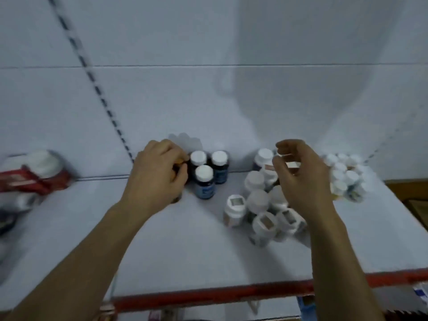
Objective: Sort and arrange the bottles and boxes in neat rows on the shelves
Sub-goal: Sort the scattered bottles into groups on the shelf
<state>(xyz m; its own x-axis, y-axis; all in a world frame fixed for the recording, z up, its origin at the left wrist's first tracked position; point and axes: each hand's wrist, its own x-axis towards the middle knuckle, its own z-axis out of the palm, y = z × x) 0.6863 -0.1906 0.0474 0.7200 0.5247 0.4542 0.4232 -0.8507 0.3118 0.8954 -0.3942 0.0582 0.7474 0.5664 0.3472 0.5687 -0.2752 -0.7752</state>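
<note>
**Both hands in among the bottles on a white shelf**

Nearest, the red front edge (231,295) of the white shelf (185,239), crossed by two bare forearms reaching in. Further in on the left, the left hand (159,172), palm down, fingers curled round a dark bottle (177,198). Bottle mostly hidden under the hand, just left of three dark white-capped bottles (203,179) packed in a tight triangle near the back. On the right, the right hand (301,177), raised over a loose cluster of white bottles (257,205), several with a square patch on the cap. Fingers and thumb bent in a loose claw with a gap between them. Something pale inside the curl: held or merely behind, impossible to tell through the blur. Beyond that hand, at the far right, a dense group of small white-capped bottles (345,174). Far left, a blurred red and white package (34,174) close to the back wall (231,42). On that wall, a slotted upright strip (102,96), slanting up and to the left.
</note>
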